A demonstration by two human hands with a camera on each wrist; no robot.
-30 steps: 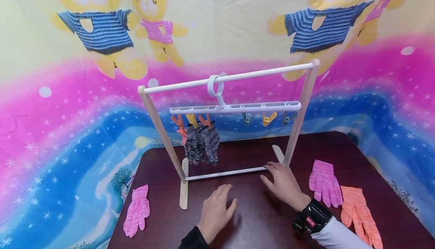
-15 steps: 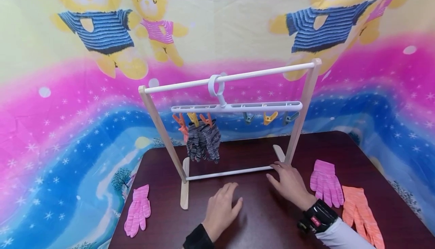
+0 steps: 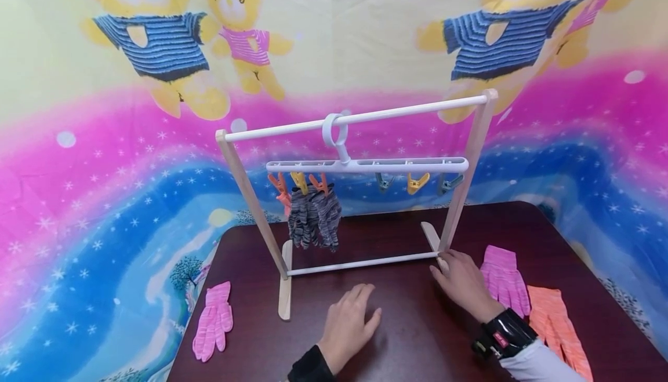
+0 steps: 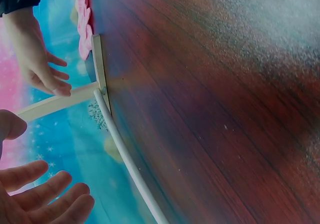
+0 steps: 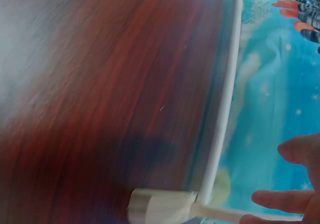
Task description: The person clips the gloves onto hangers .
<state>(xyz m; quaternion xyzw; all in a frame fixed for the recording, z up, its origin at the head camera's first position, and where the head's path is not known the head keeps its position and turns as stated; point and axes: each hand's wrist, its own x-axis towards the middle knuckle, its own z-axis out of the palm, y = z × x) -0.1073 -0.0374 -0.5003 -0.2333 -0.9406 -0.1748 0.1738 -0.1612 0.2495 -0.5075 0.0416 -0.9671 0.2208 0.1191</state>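
Observation:
My left hand [image 3: 347, 324] is over the front middle of the table, fingers loosely extended and holding nothing. My right hand [image 3: 461, 282] is near the right foot of a wooden drying rack [image 3: 250, 202], beside a pink knit glove [image 3: 502, 275]. Its fingers [image 5: 280, 199] are spread apart in the right wrist view, and the palm holds nothing. A white clip hanger [image 3: 365, 166] hangs from the rack's top rod. Grey-black knit gloves [image 3: 315, 217] are clipped on its left side, with a bit of orange glove behind them.
An orange knit glove [image 3: 559, 327] lies at the table's right edge and another pink glove [image 3: 213, 321] at the left. Three clothespins, one of them a yellow clothespin [image 3: 417, 182], hang unused on the hanger's right side. The rack's white lower rod [image 3: 365, 263] spans the table.
My right hand has moved right, from the lower rod's end toward the right-hand pink glove. My left hand has shifted slightly right. The rack and gloves stay put.

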